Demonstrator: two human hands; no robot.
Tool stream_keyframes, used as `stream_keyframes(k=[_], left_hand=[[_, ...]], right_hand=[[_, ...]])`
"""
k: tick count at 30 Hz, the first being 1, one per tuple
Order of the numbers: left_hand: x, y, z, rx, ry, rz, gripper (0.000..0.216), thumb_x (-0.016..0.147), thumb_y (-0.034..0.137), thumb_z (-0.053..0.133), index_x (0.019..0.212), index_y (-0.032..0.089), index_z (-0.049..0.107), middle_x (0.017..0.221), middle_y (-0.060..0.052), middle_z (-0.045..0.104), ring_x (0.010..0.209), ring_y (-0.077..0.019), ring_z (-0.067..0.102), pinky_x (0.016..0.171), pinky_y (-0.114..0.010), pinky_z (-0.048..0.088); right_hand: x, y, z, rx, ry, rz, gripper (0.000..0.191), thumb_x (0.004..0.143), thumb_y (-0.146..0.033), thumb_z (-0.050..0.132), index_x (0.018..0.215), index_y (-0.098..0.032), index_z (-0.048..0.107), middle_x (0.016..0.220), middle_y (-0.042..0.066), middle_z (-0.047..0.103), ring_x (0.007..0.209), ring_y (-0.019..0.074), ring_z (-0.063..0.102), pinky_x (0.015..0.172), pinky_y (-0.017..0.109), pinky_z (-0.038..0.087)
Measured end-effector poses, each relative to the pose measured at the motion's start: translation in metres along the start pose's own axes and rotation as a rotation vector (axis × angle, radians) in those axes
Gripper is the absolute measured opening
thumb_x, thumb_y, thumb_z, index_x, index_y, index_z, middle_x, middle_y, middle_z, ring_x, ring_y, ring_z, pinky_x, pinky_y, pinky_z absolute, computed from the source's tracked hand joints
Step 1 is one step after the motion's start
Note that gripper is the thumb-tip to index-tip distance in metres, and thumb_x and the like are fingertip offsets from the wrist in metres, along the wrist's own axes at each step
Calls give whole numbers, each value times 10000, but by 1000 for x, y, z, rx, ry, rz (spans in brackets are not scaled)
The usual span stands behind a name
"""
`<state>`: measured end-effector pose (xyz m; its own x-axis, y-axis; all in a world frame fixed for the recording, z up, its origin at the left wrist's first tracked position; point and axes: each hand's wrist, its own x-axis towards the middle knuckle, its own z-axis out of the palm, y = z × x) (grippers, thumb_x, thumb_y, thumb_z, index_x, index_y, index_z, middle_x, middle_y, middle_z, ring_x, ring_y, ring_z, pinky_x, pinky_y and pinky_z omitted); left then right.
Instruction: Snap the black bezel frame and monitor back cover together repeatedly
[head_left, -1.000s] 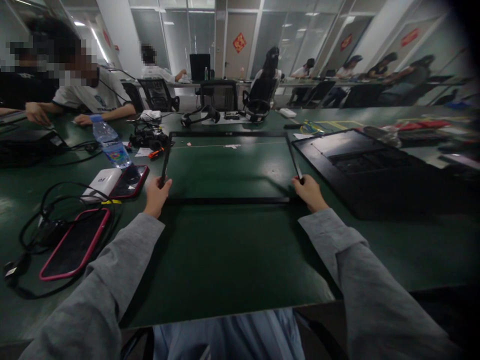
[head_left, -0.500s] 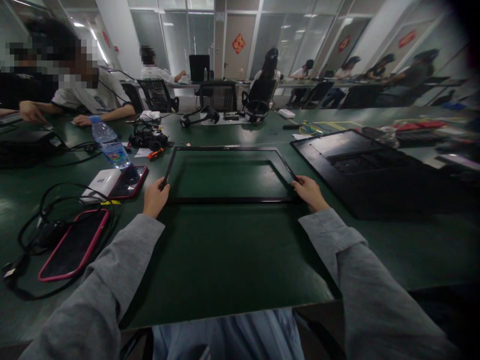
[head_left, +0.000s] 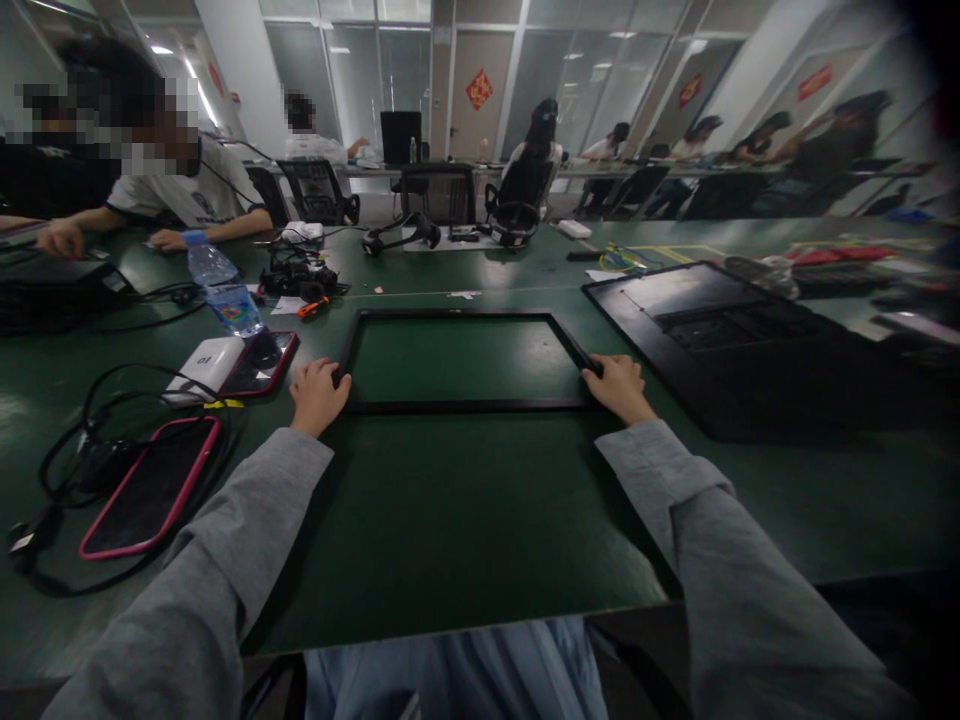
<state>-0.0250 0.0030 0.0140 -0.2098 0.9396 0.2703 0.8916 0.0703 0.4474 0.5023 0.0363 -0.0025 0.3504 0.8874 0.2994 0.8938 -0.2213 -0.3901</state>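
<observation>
A thin black monitor bezel (head_left: 465, 406), a rectangular frame with nothing inside it, appears to rest flat on the green table (head_left: 465, 520) in front of me. My left hand (head_left: 319, 392) is at its left side, thumb over the edge and the other fingers curled on the outer side. On the opposite side my right hand (head_left: 619, 385) grips the right edge between thumb and fingers. The undersides of both grips are hidden. Right of my right hand lies a large black panel (head_left: 720, 330), apparently a monitor part.
At the left lie a pink-edged phone (head_left: 150, 490), black cables (head_left: 46, 470), a white box-like device (head_left: 202, 370), another phone (head_left: 262, 362) and a tilted water bottle (head_left: 225, 290). Headset-like gear (head_left: 405, 235) sits farther back. A co-worker (head_left: 195, 185) works at the far left.
The bezel has gone down from slightly above the table to its surface, its far edge now lower in view. My left fingers have loosened and spread a little.
</observation>
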Motion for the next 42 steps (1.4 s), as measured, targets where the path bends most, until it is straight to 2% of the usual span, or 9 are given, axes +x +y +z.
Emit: stream_keyframes(k=[5,10,14,19,29,38,42], left_hand=[[-4,7,-1,-23,-7,39,525,961,432,536,1439,222,588,1577,-182,486,1468,-412,371,1142,-649,374],[-12,21,-5,-49,-164,198,529,944,553,591,1391,272,631,1559,-148,521,1474,-394,367,1145,-669,346],[-18,29,-10,-57,-260,281,682,857,686,663,1419,304,610,1586,-140,497,1491,-402,353,1153,-680,323],[-20,31,-13,-26,-330,368,866,770,710,742,1499,290,538,1624,-161,447,1506,-413,347,1169,-678,313],[-19,31,-10,-25,-307,342,772,805,713,713,1423,267,592,1550,-156,535,1451,-392,443,1165,-626,344],[-20,29,-9,-38,-281,361,698,801,699,726,1362,292,644,1504,-128,583,1425,-376,471,1158,-610,351],[-17,27,-7,-75,-303,387,546,813,666,738,1241,327,725,1460,-82,631,1399,-365,497,1149,-609,355]], right_hand=[[2,0,-2,6,-58,-86,516,832,-301,614,1332,-212,703,1244,171,646,1242,381,541,1035,566,465],[9,5,-1,98,-40,-184,495,766,-148,554,1213,-186,761,1141,135,715,1113,300,636,1055,491,492],[9,6,-3,162,8,-180,454,747,-132,561,1140,-184,783,1099,113,755,1033,275,685,1048,463,512],[6,5,-6,247,56,-93,412,775,-168,578,1125,-208,791,1055,82,783,1039,273,719,1015,449,541],[5,5,-5,364,126,-55,372,765,-168,607,1081,-219,797,1084,71,795,1067,259,739,1027,432,549],[2,1,-7,367,105,-68,347,751,-190,613,1048,-208,793,1025,64,799,1005,251,747,996,434,570],[0,0,-8,376,121,-72,337,755,-191,617,1041,-229,791,1029,64,798,1019,262,742,992,444,575]])
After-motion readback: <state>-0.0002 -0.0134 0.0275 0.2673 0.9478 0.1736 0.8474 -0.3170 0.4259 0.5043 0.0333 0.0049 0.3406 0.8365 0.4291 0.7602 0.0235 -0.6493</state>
